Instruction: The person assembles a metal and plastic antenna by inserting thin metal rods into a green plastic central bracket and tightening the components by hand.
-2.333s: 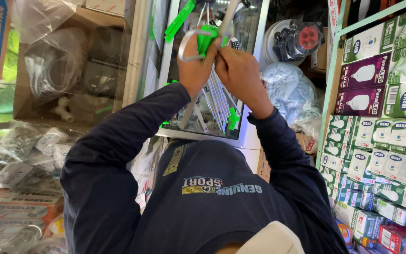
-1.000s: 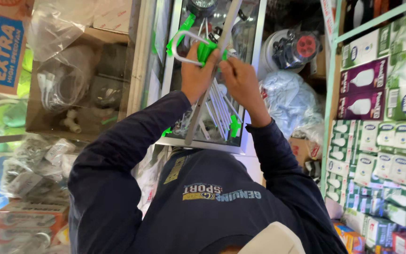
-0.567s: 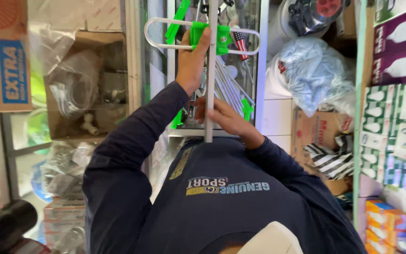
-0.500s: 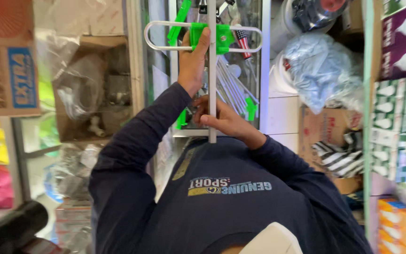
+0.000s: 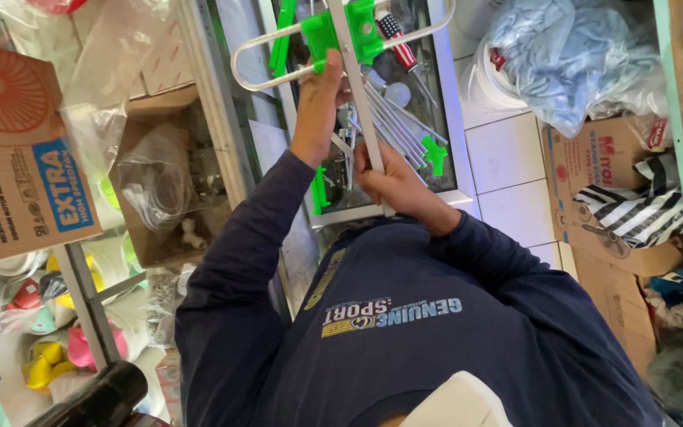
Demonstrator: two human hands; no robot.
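Head view, what I held: a metal aerial (image 5: 357, 87) with a grey central rod, a looped grey tube across its far end and green plastic clips on it. It stood out in front of my chest, over a glass-topped counter (image 5: 452, 150).
Head view, left hand: my left hand (image 5: 319, 107) was stretched out ahead, fingers closed round the rod just below the green clamp (image 5: 341, 32) where the looped tube crosses it.
Head view, right hand: my right hand (image 5: 393, 182) was nearer my body, fingers wrapped round the lower end of the same rod, close above my chest.
Head view, aerial detail: a bundle of thin grey rods (image 5: 397, 126) lay folded along the right of the main rod, between my two hands. A small green clip (image 5: 435, 152) sat at their outer end, and another green piece (image 5: 319, 190) showed left of my right hand.
Head view, my clothing: both arms were in dark blue long sleeves (image 5: 247, 245).
Head view, left surroundings: a printed cardboard box (image 5: 17, 158) with a fan drawn on it, an open box (image 5: 160, 190) holding clear plastic bags, and bright plastic goods on the shelf below.
Head view, right surroundings: a blue plastic bag (image 5: 571, 55) on white floor tiles, a brown carton (image 5: 602, 174) with a striped cloth (image 5: 634, 213) lying on it, and a shelf edge with small cartons at the far right.
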